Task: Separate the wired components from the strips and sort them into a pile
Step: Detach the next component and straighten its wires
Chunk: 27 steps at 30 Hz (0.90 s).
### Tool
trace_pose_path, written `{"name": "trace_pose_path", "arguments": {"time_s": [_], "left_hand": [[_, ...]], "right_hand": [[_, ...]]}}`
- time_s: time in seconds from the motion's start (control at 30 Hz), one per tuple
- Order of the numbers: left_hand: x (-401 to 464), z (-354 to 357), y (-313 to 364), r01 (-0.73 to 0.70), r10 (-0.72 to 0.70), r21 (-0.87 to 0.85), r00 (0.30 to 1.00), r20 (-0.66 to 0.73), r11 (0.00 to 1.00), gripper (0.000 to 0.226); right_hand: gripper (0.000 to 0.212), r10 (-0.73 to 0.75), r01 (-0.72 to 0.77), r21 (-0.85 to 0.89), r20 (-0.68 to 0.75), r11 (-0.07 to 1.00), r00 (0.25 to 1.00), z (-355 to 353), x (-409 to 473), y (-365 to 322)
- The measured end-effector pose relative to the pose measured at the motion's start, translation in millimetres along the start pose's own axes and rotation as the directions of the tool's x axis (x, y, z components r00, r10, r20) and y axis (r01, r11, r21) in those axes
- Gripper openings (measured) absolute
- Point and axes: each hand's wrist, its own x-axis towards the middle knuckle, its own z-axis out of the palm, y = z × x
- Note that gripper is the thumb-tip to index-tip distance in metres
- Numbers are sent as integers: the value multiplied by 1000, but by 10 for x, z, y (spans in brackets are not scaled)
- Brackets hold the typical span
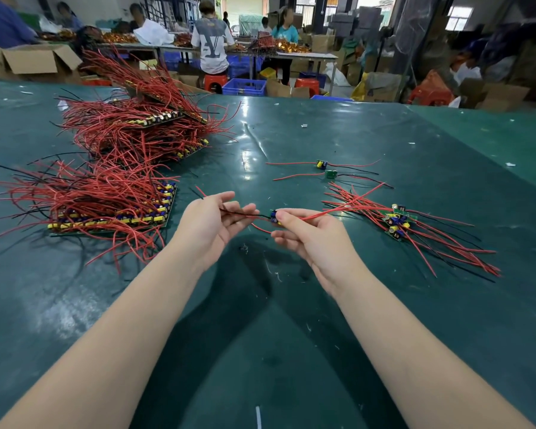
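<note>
Pinching wired component (274, 215) between right hand (310, 239) fingers (287, 218).

A dark green desk (322, 351) with a glossy, scuffed top carries small white scraps. Beyond its far edge stand a blue plastic crate (244, 87), red stools (214, 82) and open cardboard boxes (31, 61). Further back, several people (211, 41) sit or stand at a long table (304, 55) heaped with orange material. Stacked boxes and bags fill the right side of the hall.
</note>
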Motion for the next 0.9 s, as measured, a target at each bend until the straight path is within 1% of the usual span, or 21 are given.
{"name": "trace_pose_path", "arguments": {"time_s": [0.1,0.23,0.3,0.4,0.5,0.57,0.67,0.77,0.9], "left_hand": [[-7,-9,39,41,-40,-23,997,62,999,21],[-10,-15,77,52,-35,-101,985,167,994,13],[-17,-26,83,46,-10,-146,970,242,988,17],[-28,-38,82,-10,51,-126,942,331,992,29],[-32,-49,97,-94,105,-47,917,384,994,36],[-33,-60,113,-126,118,-8,912,392,992,38],[-40,-72,129,-112,100,8,917,386,994,40],[-63,-67,120,-47,40,9,927,374,999,40],[-64,-91,132,61,-44,-45,948,315,997,46]], "right_hand": [[3,24,-23,44,-7,999,1000,-34,18,-19],[7,131,-126,252,-2,960,991,-53,32,-56],[9,197,-181,343,-11,922,980,-70,36,-72],[9,274,-245,435,-5,867,962,-90,27,-95],[9,319,-288,490,22,823,948,-109,22,-131],[9,332,-307,499,42,810,942,-126,28,-154],[10,317,-310,468,65,828,946,-147,39,-155],[20,273,-281,422,81,862,959,-173,65,-154],[12,138,-161,295,97,942,986,-186,88,-158]]}}
